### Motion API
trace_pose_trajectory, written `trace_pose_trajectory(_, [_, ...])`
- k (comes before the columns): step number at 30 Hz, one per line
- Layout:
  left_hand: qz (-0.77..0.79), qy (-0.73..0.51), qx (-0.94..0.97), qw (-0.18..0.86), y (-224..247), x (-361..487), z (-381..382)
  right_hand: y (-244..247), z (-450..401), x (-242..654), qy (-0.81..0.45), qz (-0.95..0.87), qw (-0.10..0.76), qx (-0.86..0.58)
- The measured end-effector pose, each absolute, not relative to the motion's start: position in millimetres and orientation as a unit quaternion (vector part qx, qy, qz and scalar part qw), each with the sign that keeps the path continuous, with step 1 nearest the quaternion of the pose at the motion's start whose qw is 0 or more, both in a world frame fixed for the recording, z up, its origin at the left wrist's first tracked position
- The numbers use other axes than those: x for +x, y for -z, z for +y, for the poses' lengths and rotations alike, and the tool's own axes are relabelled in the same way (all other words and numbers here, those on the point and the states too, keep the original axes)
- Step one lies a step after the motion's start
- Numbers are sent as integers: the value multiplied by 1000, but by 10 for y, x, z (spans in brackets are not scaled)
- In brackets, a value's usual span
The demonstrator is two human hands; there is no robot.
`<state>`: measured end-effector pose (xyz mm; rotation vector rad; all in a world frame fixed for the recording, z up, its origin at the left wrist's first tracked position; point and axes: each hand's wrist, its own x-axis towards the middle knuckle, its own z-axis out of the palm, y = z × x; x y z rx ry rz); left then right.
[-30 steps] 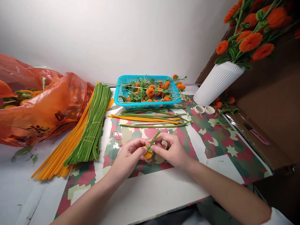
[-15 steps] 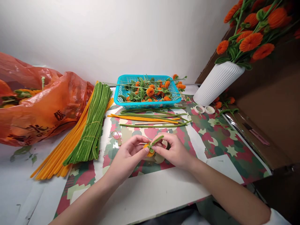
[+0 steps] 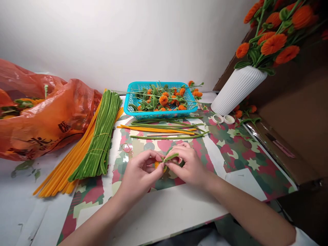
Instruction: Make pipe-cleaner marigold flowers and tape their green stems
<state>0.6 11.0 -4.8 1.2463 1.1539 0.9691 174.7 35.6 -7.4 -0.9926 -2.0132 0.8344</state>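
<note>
My left hand (image 3: 145, 169) pinches a small yellow-orange flower (image 3: 157, 165) between thumb and fingers, above the patterned table cover. Opposite it, my right hand (image 3: 188, 165) has thumb and forefinger closed on a green fuzzy stem (image 3: 171, 157) joined to that flower. The fingertips of both hands nearly meet, and they hide much of the flower. Just beyond the hands lie loose green and yellow fuzzy stems (image 3: 164, 130) and a thin pale stick.
A blue basket (image 3: 161, 114) holds orange flowers. At left are bundled green stems (image 3: 98, 136), yellow stems (image 3: 61, 171) and an orange bag (image 3: 51, 123). At right stand a white vase (image 3: 237, 90) of flowers and two tape rolls (image 3: 217, 119).
My right hand's fingers have curled further over the green stem. The flower has turned and is more hidden behind my left fingertips.
</note>
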Motion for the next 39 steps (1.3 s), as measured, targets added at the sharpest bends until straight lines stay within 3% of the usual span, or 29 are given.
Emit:
trace_pose_trajectory(11, [521,-408,568,490,14,8,82,78,326,1703,-285,-779,397,-392])
trace_pose_trajectory(17, [536,-390,555,502,14,5,84,86,319,1690,-269,-777,402,-402])
trace_pose_trajectory(27, [500,-314,464,660,-74,-91,220,99,359,1755,-268,-814,379,-350])
trace_pose_trajectory(33, [455,-239,343,786,-83,-119,239,83,359,1737,-342,-790,368,-352])
trace_pose_trajectory(39, [449,-226,317,804,-105,-101,221,79,361,1756,-364,-788,360,-341])
